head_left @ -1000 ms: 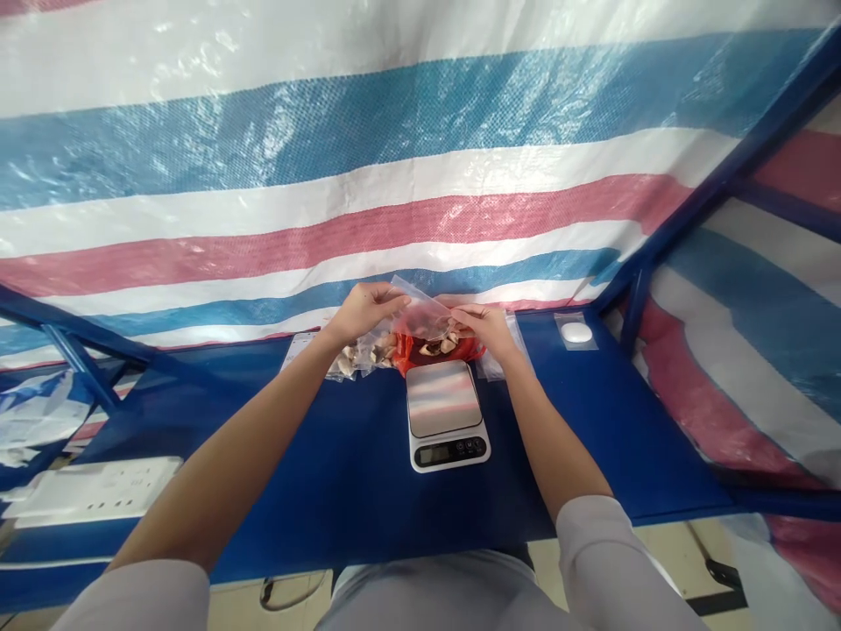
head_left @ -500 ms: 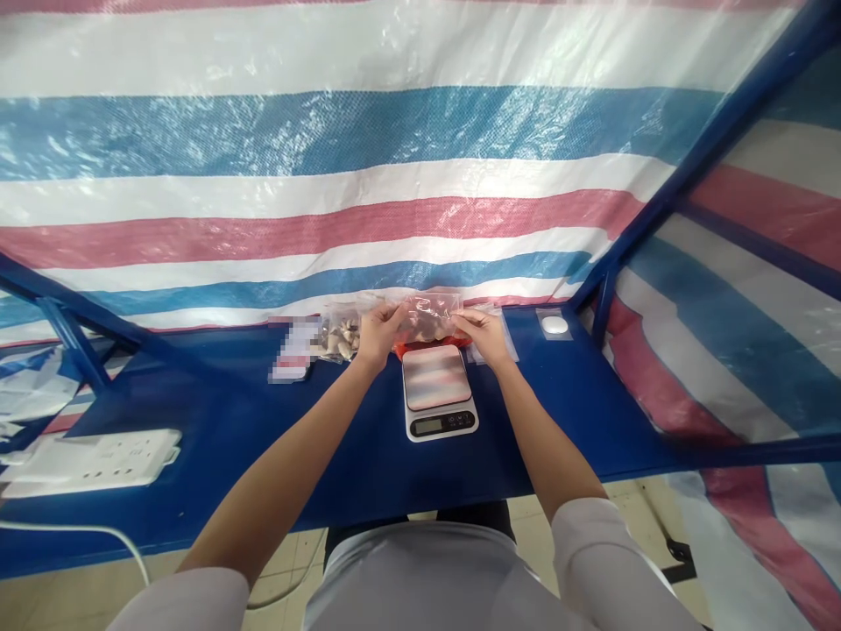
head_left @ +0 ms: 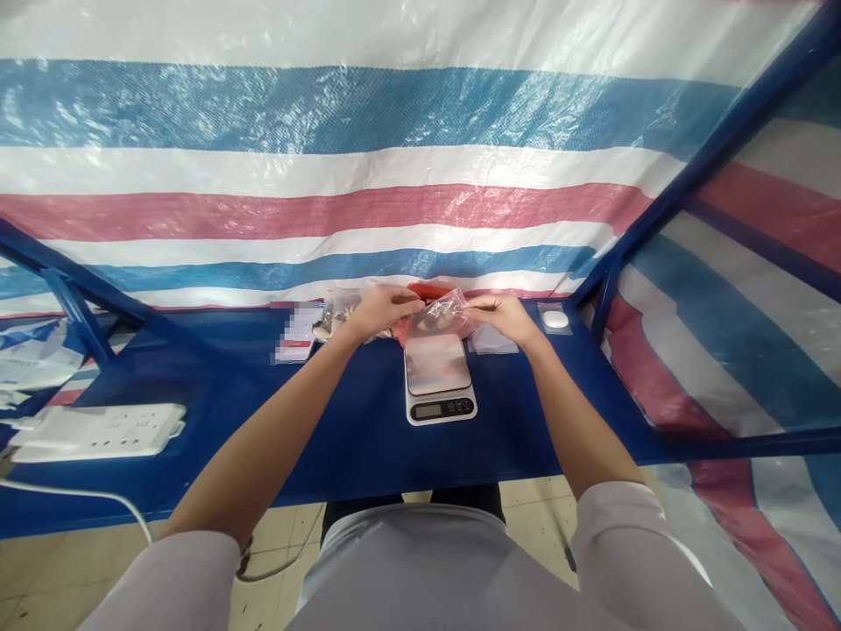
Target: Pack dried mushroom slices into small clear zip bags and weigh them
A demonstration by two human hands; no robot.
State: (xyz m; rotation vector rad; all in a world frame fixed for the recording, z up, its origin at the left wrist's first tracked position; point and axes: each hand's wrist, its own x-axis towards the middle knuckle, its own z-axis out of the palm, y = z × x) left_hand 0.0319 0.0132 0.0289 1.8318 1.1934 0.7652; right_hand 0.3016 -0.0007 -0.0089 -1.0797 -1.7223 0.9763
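My left hand (head_left: 387, 308) and my right hand (head_left: 500, 314) pinch a clear plastic bag (head_left: 443, 314) between them, one at each side. The bag hangs tilted, its right side higher, just above the far edge of a white kitchen scale (head_left: 439, 377). Behind the bag is a red plastic bag (head_left: 434, 289), partly covered; its contents are hard to make out. Left of it, partly behind my left hand, lies a clear bag of pale brownish pieces (head_left: 335, 320). Flat clear bags (head_left: 494, 340) lie below my right hand.
A blurred-out white and red card or phone (head_left: 298, 333) lies at the left of the bags. A white round object on clear plastic (head_left: 555, 321) is at the right. A white power strip (head_left: 105, 432) with a cable sits at the left on the blue table (head_left: 276, 421). Striped sheeting stands behind.
The clear bag has gone from level to tilted and lower toward the scale. My right hand has moved a little to the right, and my left hand's fingers reach further across. The view has shifted slightly.
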